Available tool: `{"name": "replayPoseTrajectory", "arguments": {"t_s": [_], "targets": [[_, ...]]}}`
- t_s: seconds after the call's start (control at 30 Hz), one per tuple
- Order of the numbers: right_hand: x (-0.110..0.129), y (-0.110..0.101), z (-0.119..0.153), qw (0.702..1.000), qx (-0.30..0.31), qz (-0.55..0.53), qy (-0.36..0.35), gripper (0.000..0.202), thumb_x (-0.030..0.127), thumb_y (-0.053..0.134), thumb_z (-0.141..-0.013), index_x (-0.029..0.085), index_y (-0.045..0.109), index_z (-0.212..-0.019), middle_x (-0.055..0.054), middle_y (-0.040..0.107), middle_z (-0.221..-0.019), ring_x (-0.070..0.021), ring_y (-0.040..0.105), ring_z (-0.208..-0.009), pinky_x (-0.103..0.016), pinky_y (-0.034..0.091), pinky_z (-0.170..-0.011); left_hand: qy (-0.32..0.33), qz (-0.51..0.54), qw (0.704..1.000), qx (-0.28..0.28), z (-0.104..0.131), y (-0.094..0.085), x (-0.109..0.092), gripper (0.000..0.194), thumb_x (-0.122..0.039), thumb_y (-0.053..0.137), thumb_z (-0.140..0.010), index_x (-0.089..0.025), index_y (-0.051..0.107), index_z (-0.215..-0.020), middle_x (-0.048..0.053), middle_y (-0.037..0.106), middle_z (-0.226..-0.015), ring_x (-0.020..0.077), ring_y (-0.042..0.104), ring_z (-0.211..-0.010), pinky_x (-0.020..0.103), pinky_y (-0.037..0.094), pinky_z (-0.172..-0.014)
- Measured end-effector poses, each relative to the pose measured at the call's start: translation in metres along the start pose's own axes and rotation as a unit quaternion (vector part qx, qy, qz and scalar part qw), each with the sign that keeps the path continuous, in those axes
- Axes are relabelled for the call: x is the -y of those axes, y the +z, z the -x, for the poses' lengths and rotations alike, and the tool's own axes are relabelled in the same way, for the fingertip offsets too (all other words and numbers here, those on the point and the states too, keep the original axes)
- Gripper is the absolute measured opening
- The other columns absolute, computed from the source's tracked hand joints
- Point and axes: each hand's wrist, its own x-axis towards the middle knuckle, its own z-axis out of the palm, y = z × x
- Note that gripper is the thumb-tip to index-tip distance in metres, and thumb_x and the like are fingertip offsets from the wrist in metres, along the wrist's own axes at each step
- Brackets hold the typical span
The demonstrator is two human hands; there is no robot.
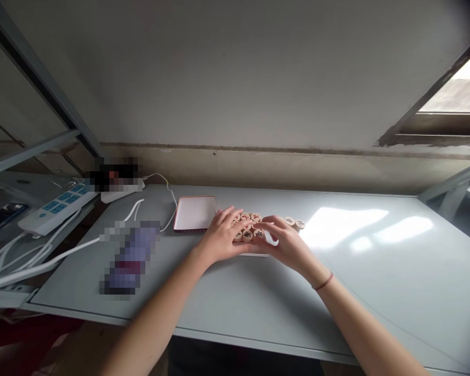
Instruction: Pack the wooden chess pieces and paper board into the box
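Wooden pieces [247, 235], glossy desk [376, 282], matt wall [235, 94]

Single view, head-worn camera: looks from above near edge of desk [227, 300], forward and steeply down. Faces wall [235, 94] behind desk, filling upper part. Wide field, power strip [60, 204] at left, window [458, 91] upper right. Left hand [219, 240] and right hand [285, 243] fairly near, about mid-frame; forearms [164, 308] enter from below.

Room, domestic, dormitory or study (unclear which): grey desk [215, 292], six o'clock; socket strip [58, 206], nine; metal frame [31, 65], ten; window [462, 96], two.
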Motion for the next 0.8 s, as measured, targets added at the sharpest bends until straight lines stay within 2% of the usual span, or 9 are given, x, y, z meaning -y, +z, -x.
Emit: {"name": "replayPoseTrajectory", "arguments": {"t_s": [0.1, 0.2, 0.33, 0.47, 0.63, 0.73, 0.8], "targets": [[-0.011, -0.013, -0.004, 0.997, -0.005, 0.064, 0.040, 0.029, 0.027, 0.051, -0.087, 0.021, 0.059, -0.114, -0.010, 0.057, -0.118, -0.0095, 0.055, -0.054, -0.030, 0.050, -0.059, 0.034, -0.011, 0.999, 0.016, 0.003, 0.002, -0.007, 0.077, -0.068, 0.061, -0.071, -0.031, 0.043, -0.136, 0.007, 0.036, -0.148, 0.0338, 0.025, -0.138, 0.057, 0.019, -0.113], [-0.024, -0.018, -0.010, 0.991, 0.043, 0.115, 0.061, 0.045, 0.021, 0.054, -0.080, 0.020, 0.051, -0.126, -0.013, 0.054, -0.128, -0.0147, 0.062, -0.063, -0.031, 0.050, -0.059, 0.043, -0.037, 0.998, 0.016, 0.006, 0.009, -0.010, 0.081, -0.061, 0.066, -0.072, -0.027, 0.038, -0.140, 0.010, 0.034, -0.149, 0.0344, 0.026, -0.138, 0.056, 0.019, -0.113], [-0.031, -0.017, -0.016, 0.983, 0.101, 0.127, 0.086, 0.044, 0.020, 0.053, -0.081, 0.023, 0.053, -0.125, -0.010, 0.064, -0.116, -0.0185, 0.066, -0.075, -0.028, 0.049, -0.062, 0.043, -0.062, 0.997, -0.010, 0.008, 0.019, -0.007, 0.084, -0.054, 0.067, -0.075, -0.021, 0.031, -0.144, 0.013, 0.035, -0.149, 0.0333, 0.028, -0.138, 0.054, 0.021, -0.113], [-0.028, -0.014, -0.020, 0.979, 0.117, 0.129, 0.106, 0.033, 0.024, 0.050, -0.085, 0.026, 0.058, -0.118, -0.006, 0.068, -0.106, -0.0181, 0.066, -0.077, -0.026, 0.047, -0.064, 0.043, -0.082, 0.995, -0.039, 0.007, 0.026, -0.004, 0.085, -0.055, 0.066, -0.075, -0.020, 0.031, -0.144, 0.013, 0.038, -0.147, 0.0330, 0.030, -0.136, 0.051, 0.024, -0.113], [-0.029, -0.012, -0.021, 0.983, 0.095, 0.114, 0.104, 0.029, 0.026, 0.051, -0.085, 0.028, 0.062, -0.112, -0.005, 0.069, -0.102, -0.0179, 0.066, -0.075, -0.025, 0.047, -0.064, 0.039, -0.082, 0.994, -0.064, 0.003, 0.028, -0.003, 0.083, -0.056, 0.065, -0.075, -0.022, 0.033, -0.143, 0.014, 0.040, -0.145, 0.0357, 0.031, -0.135, 0.056, 0.024, -0.112], [-0.024, -0.017, -0.021, 0.990, 0.039, 0.076, 0.110, 0.028, 0.025, 0.052, -0.083, 0.025, 0.064, -0.108, -0.005, 0.069, -0.103, -0.0165, 0.064, -0.070, -0.026, 0.047, -0.063, 0.042, -0.064, 0.991, -0.109, 0.002, 0.020, -0.003, 0.084, -0.065, 0.061, -0.074, -0.022, 0.036, -0.141, 0.015, 0.043, -0.142, 0.0391, 0.031, -0.134, 0.062, 0.025, -0.109], [-0.013, -0.024, -0.022, 0.992, -0.003, 0.025, 0.120, 0.027, 0.027, 0.054, -0.082, 0.023, 0.064, -0.106, -0.006, 0.069, -0.101, -0.0132, 0.060, -0.059, -0.027, 0.046, -0.061, 0.046, -0.039, 0.987, -0.152, 0.001, 0.012, -0.002, 0.072, -0.061, 0.057, -0.079, -0.023, 0.041, -0.138, 0.014, 0.049, -0.136, 0.0357, 0.038, -0.130, 0.058, 0.032, -0.107]]}}
